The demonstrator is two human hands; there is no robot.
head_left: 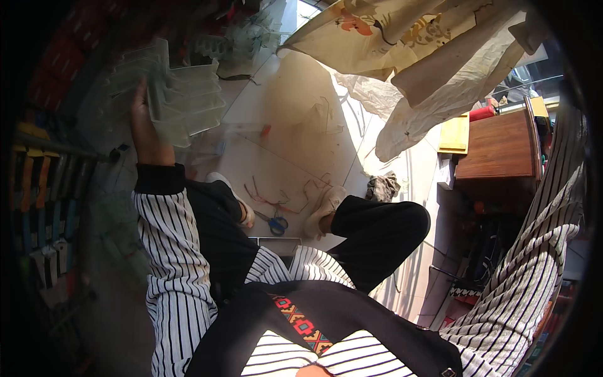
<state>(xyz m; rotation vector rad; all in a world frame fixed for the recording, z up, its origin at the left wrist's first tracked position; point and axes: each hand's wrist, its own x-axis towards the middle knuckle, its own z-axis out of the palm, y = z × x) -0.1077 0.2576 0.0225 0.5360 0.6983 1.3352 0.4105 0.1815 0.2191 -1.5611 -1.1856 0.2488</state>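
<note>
At the upper left, my left hand [141, 116] is closed on a clear plastic tray [188, 103] with stepped compartments. It is held up above the floor, and part of the hand is hidden behind it. My right arm [534, 270], in a striped sleeve, reaches up along the right edge; its hand does not show. A pale cloth [433, 56] with a floral print hangs across the upper right. Whether my right hand touches it, I cannot tell. Blue-handled scissors [277, 225] lie on the floor between my feet, close to some thin tangled strands [276, 200].
A brown wooden cabinet [496, 147] stands at the right, with a yellow board [453, 133] beside it. A crumpled rag [383, 187] lies on the tiled floor [251, 151]. Packed tools with orange and dark handles [41, 182] line the left edge. More clear plastic pieces [248, 38] sit at the top.
</note>
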